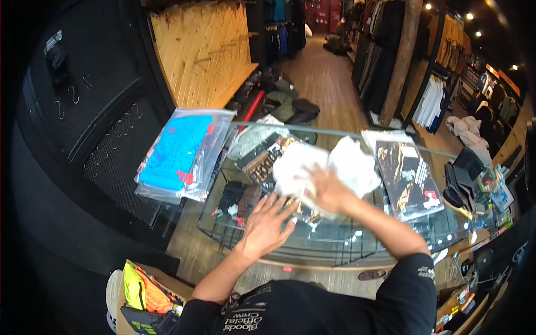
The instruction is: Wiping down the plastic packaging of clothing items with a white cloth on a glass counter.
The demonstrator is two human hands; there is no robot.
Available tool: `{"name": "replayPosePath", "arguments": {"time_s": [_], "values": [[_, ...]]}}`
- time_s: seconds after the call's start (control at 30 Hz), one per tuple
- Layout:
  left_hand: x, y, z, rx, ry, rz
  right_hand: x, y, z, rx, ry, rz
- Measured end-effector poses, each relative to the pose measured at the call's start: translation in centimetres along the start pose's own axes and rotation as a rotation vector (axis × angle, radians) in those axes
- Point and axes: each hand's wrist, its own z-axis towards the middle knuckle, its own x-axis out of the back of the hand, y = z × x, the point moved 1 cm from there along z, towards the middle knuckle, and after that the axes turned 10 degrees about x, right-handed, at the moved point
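Note:
Under my right hand point(326, 188), which is blurred and spread palm down, lies a bunched white cloth point(299, 165) that looks like a garment. My left hand point(270, 224) has its fingers apart at the near left edge of that cloth, holding nothing. Partly covered by the cloth is a black printed plastic package point(264, 167) with gold lettering. All of this rests on a glass display counter point(335, 234). To the left lies a stack of clear plastic bags with blue folded fabric point(176, 150); to the right, black packaged items point(408, 178) in clear plastic.
A cardboard box point(157, 278) with bright garments stands at the lower left. Dark clothing point(289, 104) is heaped on the floor beyond the counter. Black wallets or cases point(458, 180) sit at the counter's right end. A wooden post point(400, 67) rises behind.

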Motion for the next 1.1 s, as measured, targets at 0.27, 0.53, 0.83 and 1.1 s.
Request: {"name": "replayPosePath", "arguments": {"time_s": [0.27, 0.53, 0.83, 1.1], "values": [[-1.1, -0.3, -0.3, 0.003, 0.113, 0.018, -1.0, -1.3, 0.6, 0.029, -0.074, 0.0], [-1.2, 0.1, -0.7, -0.008, 0.092, 0.021, -0.4, 1.8, 1.8, -0.296, -0.011, -0.106], [-0.7, 0.1, -1.7, -0.043, 0.156, 0.06, 0.6, 5.0, 1.5, -0.306, 0.124, -0.143], [2.0, 0.5, -5.6, -0.252, 0.315, -0.013, 3.6, 7.2, 0.0, -0.546, 0.641, 0.088]]}}
